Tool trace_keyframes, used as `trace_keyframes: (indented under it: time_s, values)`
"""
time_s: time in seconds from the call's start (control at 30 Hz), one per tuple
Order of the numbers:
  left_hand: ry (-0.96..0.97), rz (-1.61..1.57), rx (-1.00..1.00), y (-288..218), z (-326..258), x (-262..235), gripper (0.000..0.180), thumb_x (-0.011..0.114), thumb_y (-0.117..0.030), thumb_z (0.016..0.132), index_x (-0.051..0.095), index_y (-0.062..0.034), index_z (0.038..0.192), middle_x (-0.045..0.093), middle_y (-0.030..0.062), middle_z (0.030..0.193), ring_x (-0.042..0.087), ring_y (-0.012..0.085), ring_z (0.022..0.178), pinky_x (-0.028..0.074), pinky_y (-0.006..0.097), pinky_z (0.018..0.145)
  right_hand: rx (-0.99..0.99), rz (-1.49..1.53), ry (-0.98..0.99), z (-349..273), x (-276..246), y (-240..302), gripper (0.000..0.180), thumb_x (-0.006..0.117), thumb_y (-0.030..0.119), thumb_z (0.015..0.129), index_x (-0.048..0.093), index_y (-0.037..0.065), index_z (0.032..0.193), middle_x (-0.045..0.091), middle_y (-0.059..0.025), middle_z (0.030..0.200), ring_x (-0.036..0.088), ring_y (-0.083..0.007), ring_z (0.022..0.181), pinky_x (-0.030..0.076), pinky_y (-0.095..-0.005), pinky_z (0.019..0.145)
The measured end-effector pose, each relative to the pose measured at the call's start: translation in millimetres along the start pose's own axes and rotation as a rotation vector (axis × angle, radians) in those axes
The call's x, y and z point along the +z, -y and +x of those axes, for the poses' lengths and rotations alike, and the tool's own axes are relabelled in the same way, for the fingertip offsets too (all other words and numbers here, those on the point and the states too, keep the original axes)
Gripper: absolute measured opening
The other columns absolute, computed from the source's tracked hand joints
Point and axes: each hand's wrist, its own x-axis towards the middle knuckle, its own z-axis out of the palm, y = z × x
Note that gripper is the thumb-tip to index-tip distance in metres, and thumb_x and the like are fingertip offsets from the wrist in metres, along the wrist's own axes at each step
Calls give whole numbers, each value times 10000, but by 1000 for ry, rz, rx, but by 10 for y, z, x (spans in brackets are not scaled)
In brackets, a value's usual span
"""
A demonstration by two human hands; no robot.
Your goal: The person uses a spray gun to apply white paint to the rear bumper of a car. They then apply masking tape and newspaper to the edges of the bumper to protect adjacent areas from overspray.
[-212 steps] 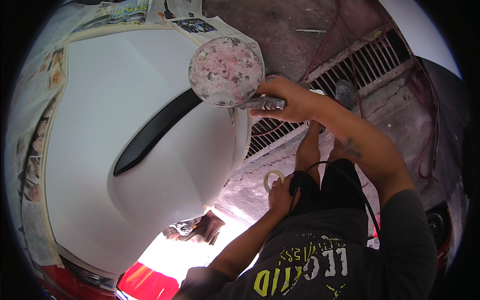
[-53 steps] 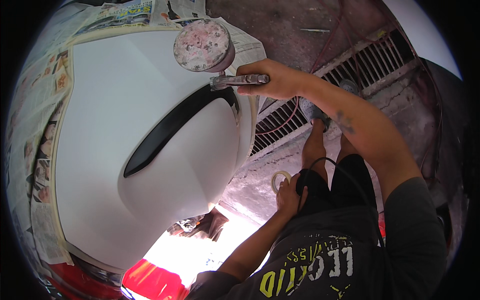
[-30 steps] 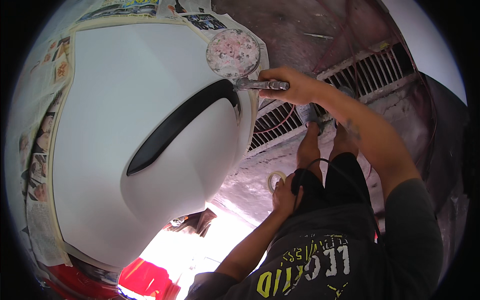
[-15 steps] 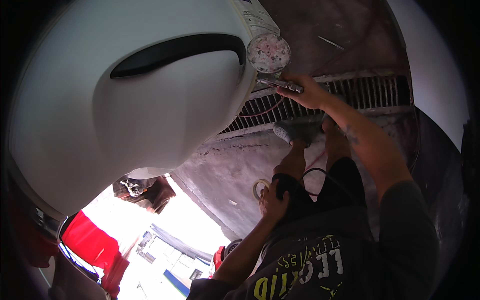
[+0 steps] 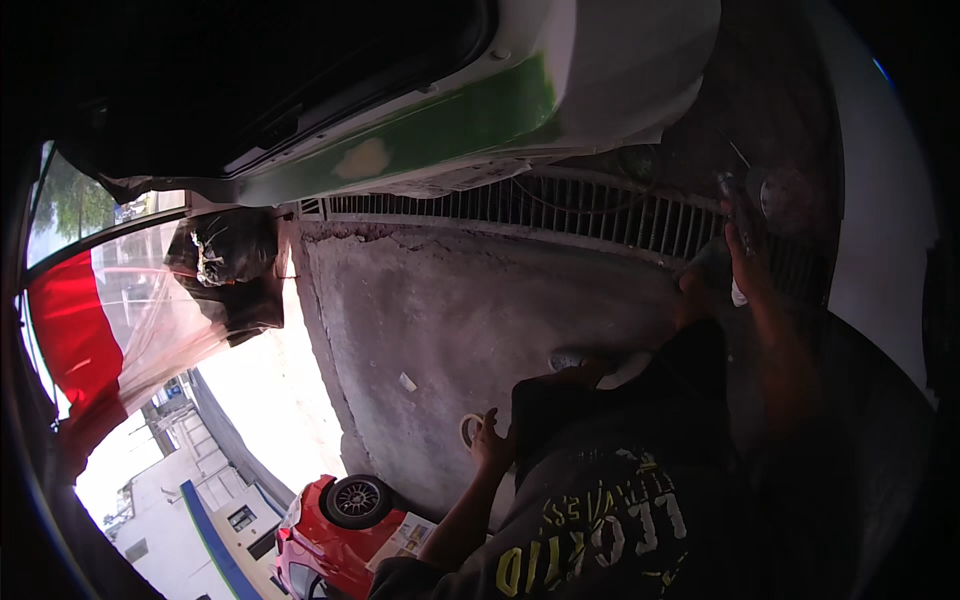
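From the head view, your right hand is raised at the right of the picture, fingers wrapped around the slim handle of the sander, whose round pad sits in deep shadow just beside the drain grating. Judging by its build, the tool is rigid and fairly heavy at the pad end, so hold it well up the handle near the head, where it will not twist. Your left hand hangs low by your hip, fingers curled about a roll of masking tape; that is light and slips easily, so hook your fingers through the core. The car body, pale with a green patch, crosses the top above the concrete floor.
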Motion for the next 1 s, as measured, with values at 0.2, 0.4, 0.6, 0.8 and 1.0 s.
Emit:
trace_keyframes:
  time_s: [0.2,0.4,0.6,0.8,1.0]
  values:
    - [52,-268,-368,2491,-1191,424,660,767,-376,907,619,-15,1439,734,245,1210,708,417,1153,554,498,1015,-192,-578,305,-1436,722,1454,444,625,377,1083,665,61,1393,689,-229,1361,667,-384,1238,540,-470,963]
    - [-27,-535,-428,3752,-1014,244,584,796,-364,888,714,-19,1351,787,228,1101,750,378,1080,576,468,984,-288,-744,580,-2373,1911,1746,418,635,262,1085,620,58,1450,666,-221,1401,624,-411,1318,500,-485,1091]
    - [-334,-845,-374,4529,743,-1021,461,710,-302,980,722,-62,1374,788,217,1087,784,341,998,606,444,897,-239,-331,695,-2042,3947,3170,400,662,309,1066,662,10,1333,696,-253,1297,641,-451,1218,498,-494,1017]
    - [-317,-1363,-582,5953,1492,-1756,479,711,-256,1018,669,-13,1429,772,106,987,762,187,692,584,309,601,-360,-311,779,-1357,6086,4413,429,675,305,1056,627,-32,1317,660,-300,1265,616,-503,1201,487,-498,1025]
    - [-217,-1475,-1373,7358,634,-983,318,685,-212,1008,705,-45,1278,712,90,836,694,213,587,513,328,482,-502,-70,723,-924,7994,6151,359,650,184,1059,566,12,1363,658,-217,1274,633,-421,1190,485,-480,1033]
